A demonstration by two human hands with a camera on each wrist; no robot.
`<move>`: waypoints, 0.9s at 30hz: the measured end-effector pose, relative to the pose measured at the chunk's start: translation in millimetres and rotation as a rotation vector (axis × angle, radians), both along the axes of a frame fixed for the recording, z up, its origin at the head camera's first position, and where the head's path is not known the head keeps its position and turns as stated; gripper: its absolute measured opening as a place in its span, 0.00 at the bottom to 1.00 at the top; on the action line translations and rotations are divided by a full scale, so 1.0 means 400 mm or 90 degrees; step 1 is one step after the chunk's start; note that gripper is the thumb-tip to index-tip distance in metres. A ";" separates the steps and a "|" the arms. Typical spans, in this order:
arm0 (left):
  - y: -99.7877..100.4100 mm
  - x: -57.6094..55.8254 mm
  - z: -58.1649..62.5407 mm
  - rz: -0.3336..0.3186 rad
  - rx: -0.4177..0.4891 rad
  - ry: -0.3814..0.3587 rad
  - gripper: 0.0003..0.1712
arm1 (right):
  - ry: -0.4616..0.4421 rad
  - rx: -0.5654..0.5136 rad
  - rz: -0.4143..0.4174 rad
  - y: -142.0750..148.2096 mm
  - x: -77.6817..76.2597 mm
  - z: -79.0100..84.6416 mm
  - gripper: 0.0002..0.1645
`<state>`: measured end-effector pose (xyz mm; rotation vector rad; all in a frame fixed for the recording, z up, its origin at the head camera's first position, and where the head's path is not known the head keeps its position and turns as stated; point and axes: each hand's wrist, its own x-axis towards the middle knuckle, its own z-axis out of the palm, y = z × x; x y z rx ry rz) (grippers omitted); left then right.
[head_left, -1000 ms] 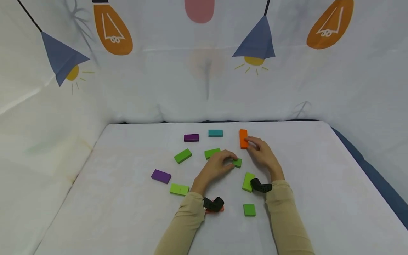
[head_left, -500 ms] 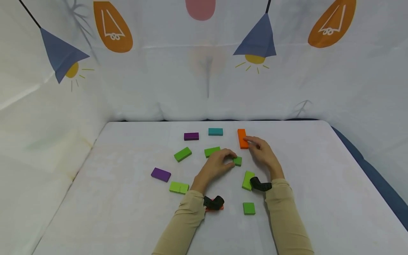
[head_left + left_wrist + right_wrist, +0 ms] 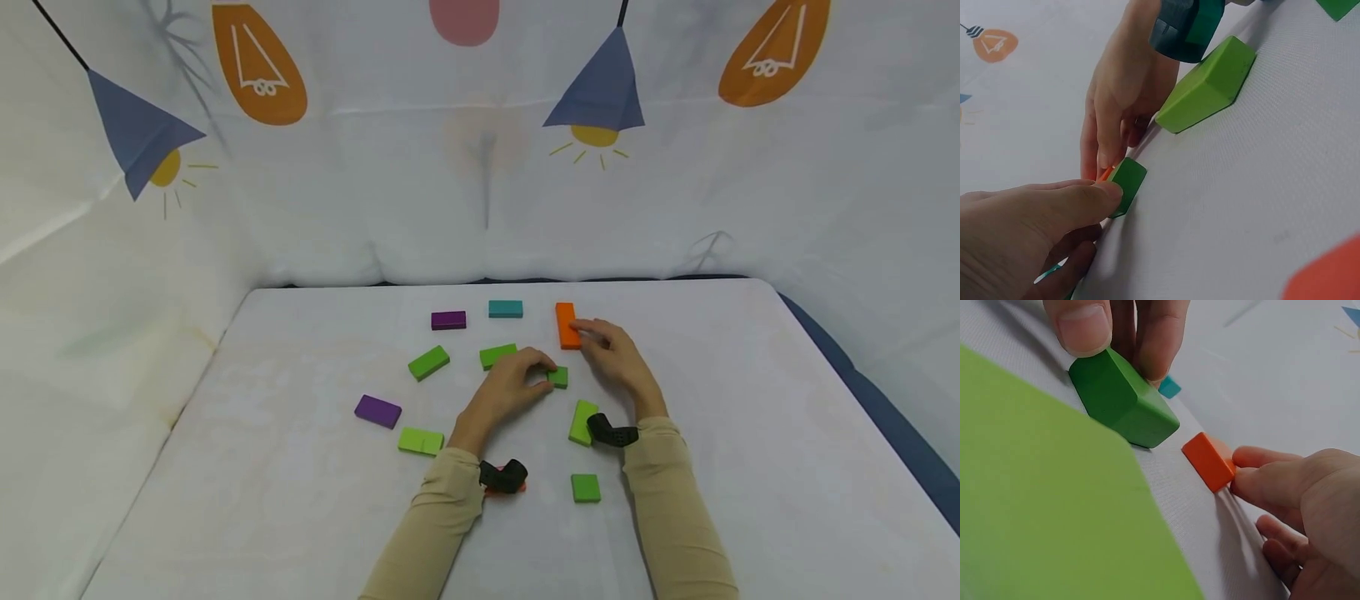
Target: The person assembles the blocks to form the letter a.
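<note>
My left hand (image 3: 513,385) pinches a small green block (image 3: 557,377) between thumb and fingers in the middle of the table. The right wrist view shows the thumb on the near face of that green block (image 3: 1122,400) and fingers behind it. An orange block (image 3: 566,325) lies lengthwise farther back. The fingertips of my right hand (image 3: 618,362) touch its right side. From the right wrist view, the fingers (image 3: 1260,478) press against the orange block (image 3: 1209,461) from one side, not round it. A lime block (image 3: 582,422) lies beside the right wrist.
On the white table (image 3: 225,500) lie a teal block (image 3: 506,309), two purple blocks (image 3: 377,411), more green blocks (image 3: 429,363), a lime block (image 3: 421,442) and a green square block (image 3: 586,488). A red-orange piece (image 3: 517,488) is mostly hidden under the left wrist. A printed curtain stands behind.
The orange block has shifted slightly left and turned a little, with my right fingers against it. My left hand keeps its hold on the green block. The head view has shifted slightly.
</note>
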<state>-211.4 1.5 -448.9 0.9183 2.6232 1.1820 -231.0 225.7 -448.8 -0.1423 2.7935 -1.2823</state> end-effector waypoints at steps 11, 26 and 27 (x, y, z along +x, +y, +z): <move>-0.005 -0.003 -0.003 -0.012 -0.011 0.026 0.14 | 0.004 0.013 0.006 -0.004 -0.004 -0.005 0.23; 0.007 0.000 -0.007 0.021 -0.019 0.054 0.16 | -0.001 0.020 0.007 -0.004 -0.005 -0.011 0.23; 0.006 0.001 -0.006 0.025 -0.018 0.053 0.16 | -0.002 0.019 0.006 -0.006 -0.006 -0.012 0.24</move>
